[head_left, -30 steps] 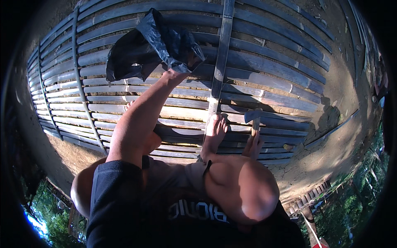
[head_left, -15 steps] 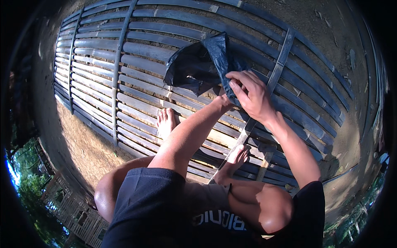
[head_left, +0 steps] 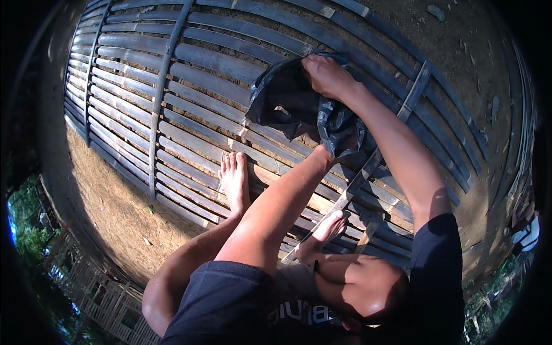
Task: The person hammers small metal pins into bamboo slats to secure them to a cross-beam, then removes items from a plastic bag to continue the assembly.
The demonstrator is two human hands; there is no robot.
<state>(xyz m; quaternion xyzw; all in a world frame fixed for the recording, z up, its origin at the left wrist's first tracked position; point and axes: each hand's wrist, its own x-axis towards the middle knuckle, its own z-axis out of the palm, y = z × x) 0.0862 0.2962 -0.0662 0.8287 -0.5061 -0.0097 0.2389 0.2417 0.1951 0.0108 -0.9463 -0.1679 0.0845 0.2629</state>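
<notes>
A crumpled black plastic bag [head_left: 339, 123] hangs over the bamboo slats in front of me, its mouth spread wide toward the left. My right hand [head_left: 329, 77] reaches across and grips the bag's far upper rim, fingers closed on the plastic. My left forearm stretches up to the bag's near side. Only the wrist end of my left hand [head_left: 324, 154] shows; black folds hide its fingers. A small light spot shows within the bag's dark opening, too small to make out.
Under my bare feet [head_left: 234, 178] lies a platform of split bamboo slats [head_left: 201, 75] with gaps between them and crosswise poles [head_left: 163, 86]. Brown soil [head_left: 109, 195] surrounds it. A woven bamboo structure [head_left: 109, 299] and greenery stand at the lower left.
My right hand has moved from the bag's near right side up and left to its far rim, gripping there. The bag's gathered right part has dropped lower.
</notes>
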